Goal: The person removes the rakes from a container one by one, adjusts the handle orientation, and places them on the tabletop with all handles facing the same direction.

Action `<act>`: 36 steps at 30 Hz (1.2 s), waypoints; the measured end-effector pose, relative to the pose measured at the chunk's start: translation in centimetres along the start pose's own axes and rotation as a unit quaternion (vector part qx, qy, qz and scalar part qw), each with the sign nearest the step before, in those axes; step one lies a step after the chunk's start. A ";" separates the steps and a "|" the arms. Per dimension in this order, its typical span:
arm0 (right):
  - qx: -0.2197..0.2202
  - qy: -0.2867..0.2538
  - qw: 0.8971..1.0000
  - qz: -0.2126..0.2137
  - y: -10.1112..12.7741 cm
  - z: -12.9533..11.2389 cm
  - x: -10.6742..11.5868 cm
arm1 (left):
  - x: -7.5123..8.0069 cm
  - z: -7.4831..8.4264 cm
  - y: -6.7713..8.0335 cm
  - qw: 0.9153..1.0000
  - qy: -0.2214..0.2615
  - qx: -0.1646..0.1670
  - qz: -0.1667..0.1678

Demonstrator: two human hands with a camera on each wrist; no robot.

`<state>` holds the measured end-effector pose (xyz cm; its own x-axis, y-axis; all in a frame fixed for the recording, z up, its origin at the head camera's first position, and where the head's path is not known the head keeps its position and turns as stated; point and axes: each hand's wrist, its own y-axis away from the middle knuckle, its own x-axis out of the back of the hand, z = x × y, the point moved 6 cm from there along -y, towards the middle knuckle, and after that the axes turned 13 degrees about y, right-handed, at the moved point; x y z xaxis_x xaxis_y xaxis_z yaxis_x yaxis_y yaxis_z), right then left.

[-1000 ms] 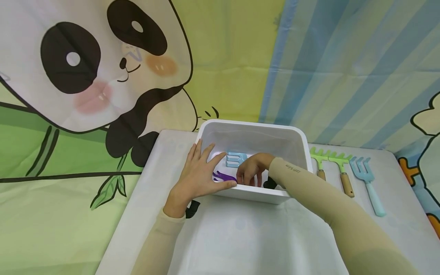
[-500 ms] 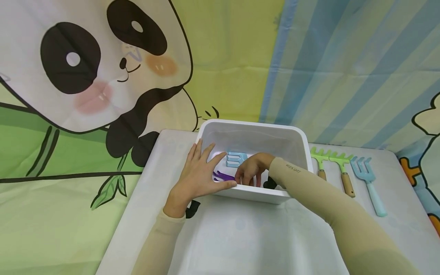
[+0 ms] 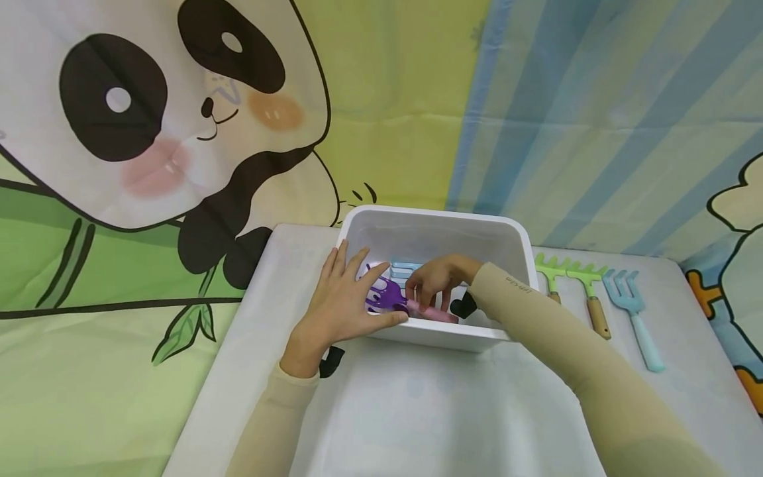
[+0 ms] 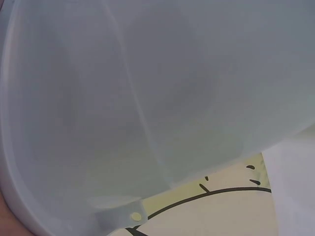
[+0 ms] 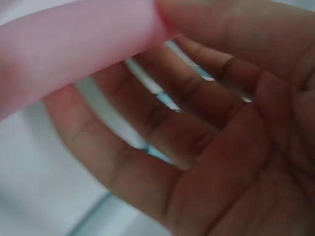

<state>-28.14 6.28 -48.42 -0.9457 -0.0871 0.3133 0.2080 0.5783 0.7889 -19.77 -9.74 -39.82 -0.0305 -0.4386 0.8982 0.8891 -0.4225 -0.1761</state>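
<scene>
1. The purple rake (image 3: 385,295), which a second ago lies flat under the right hand (image 3: 438,283) with only its tines showing, now stands lifted, its head tilted up just left of that hand's fingers.
2. Its pink handle (image 3: 433,313) now shows below the right hand; the fingertips (image 5: 167,19) pinch it, where before they only reach down toward it.
3. The right hand sits a little higher in the bin (image 3: 429,222) than before, its wrist raised.
4. The rake head now comes close to the left hand (image 3: 340,306), just beside its fingers at the bin's rim.
5. The blue rake (image 3: 403,269) behind the right hand is now partly covered by the purple head.
</scene>
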 end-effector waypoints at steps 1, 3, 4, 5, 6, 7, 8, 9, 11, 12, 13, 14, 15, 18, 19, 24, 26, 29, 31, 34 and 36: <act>-0.004 -0.001 1.000 0.007 0.3 0.0 0.2 | 0.0 0.0 0.0 1.000 0.001 0.000 -0.001; -0.013 0.005 1.000 0.020 0.8 0.1 0.6 | 0.0 0.1 -0.1 1.000 0.002 -0.001 -0.002; -0.015 0.009 1.000 0.023 1.1 0.1 0.7 | 0.0 0.1 -0.1 1.000 0.002 -0.001 -0.004; -0.018 0.012 0.999 0.027 1.3 0.1 0.8 | 0.0 0.1 -0.1 1.000 0.002 -0.001 -0.004; -0.020 0.016 0.999 0.030 1.6 0.2 0.9 | 0.0 0.1 -0.1 1.000 0.003 0.001 -0.004; -0.023 0.021 0.999 0.034 1.9 0.2 1.0 | 0.0 0.0 -0.1 1.000 0.003 0.002 -0.004; -0.025 0.025 0.999 0.039 2.2 0.2 1.1 | 0.0 0.0 -0.1 1.000 0.003 0.003 -0.004; -0.027 0.026 0.998 0.044 2.6 0.2 1.2 | 0.1 0.0 -0.1 1.000 0.003 0.004 -0.003; -0.031 0.023 0.998 0.054 3.5 0.2 1.4 | 0.1 0.0 0.0 1.000 0.003 0.005 -0.002; -0.033 0.020 0.997 0.059 4.0 0.2 1.5 | 0.1 0.0 0.0 1.000 0.002 0.005 -0.002; -0.034 0.015 0.997 0.066 4.5 0.3 1.6 | 0.1 0.0 0.0 1.000 0.001 0.005 -0.001; -0.035 0.011 0.997 0.072 5.0 0.3 1.7 | 0.2 0.0 0.0 1.000 0.000 0.004 0.000; -0.034 0.007 0.996 0.077 5.6 0.4 1.8 | 0.2 0.0 0.0 1.000 -0.001 0.003 0.000; -0.029 -0.005 0.995 0.094 7.5 0.4 2.1 | 0.2 0.1 0.0 1.000 -0.004 -0.001 0.004; -0.024 -0.007 0.995 0.101 8.2 0.4 2.2 | 0.2 0.1 0.0 1.000 -0.004 -0.002 0.005; 0.010 -0.015 0.991 0.132 11.6 -0.1 2.4 | 0.3 0.1 0.1 1.000 -0.006 -0.002 0.002; 0.019 -0.018 0.989 0.144 12.9 -0.2 2.4 | 0.3 0.0 0.0 1.000 -0.007 0.000 -0.001; 0.025 -0.019 0.986 0.162 14.7 0.0 2.3 | 0.2 0.0 0.0 1.000 -0.007 0.001 -0.003; 0.027 -0.029 0.984 0.176 15.9 0.1 2.2 | 0.2 0.0 0.0 1.000 -0.008 0.000 -0.003; 0.036 -0.044 0.978 0.199 17.8 0.6 1.8 | 0.2 0.0 0.1 1.000 -0.008 -0.002 -0.005; 0.042 -0.058 0.974 0.215 19.2 0.9 1.5 | 0.1 0.0 0.1 1.000 -0.007 -0.001 -0.007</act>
<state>-25.75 17.98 -33.26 -0.7978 0.2670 0.5406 0.5752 0.6059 0.5496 -19.70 -9.79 -39.70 -0.0359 -0.4220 0.9059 0.8876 -0.4299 -0.1651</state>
